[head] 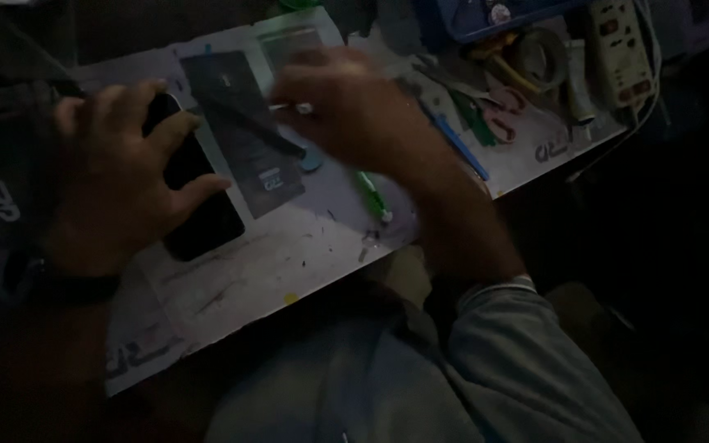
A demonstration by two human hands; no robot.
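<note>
Black glass of a phone (198,205) lies on the pale counter (289,262), pinned under my left hand (116,180), whose fingers (178,131) curl over its upper edge, just left of a dark flat panel (244,131). My right hand (346,107) blurs above that panel, fingers pinched together on a thin white-tipped tool (293,107). I judge the work goes best with the phone held flat and the tool tip brought in slowly at a shallow angle.
</note>
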